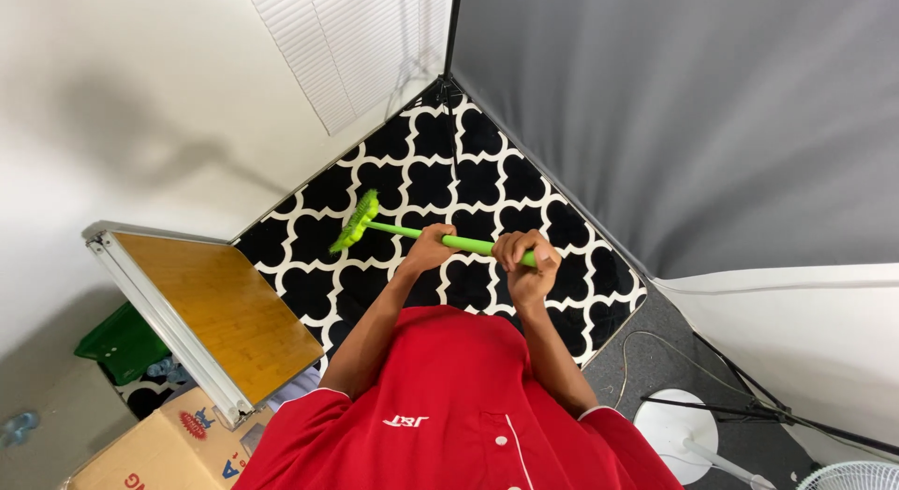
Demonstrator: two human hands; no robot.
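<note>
We see both hands wrapped around 1 green broom handle (440,237) held over the black-and-white patterned rug (468,172). The left grip (431,248) is clenched on the handle nearer the broom's green head (356,221), which points toward the white wall. The right grip (529,258) is clenched farther back. A wooden counter (220,307) stands to the left, above a cardboard box (159,453).

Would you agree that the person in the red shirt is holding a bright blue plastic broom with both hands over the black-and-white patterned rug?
Not quite: the long-handled plastic broom is bright green, not blue, as the head view shows. The rest holds: the left hand and the right hand both grip its handle above the black-and-white patterned rug, and the person wears a red shirt.
</note>
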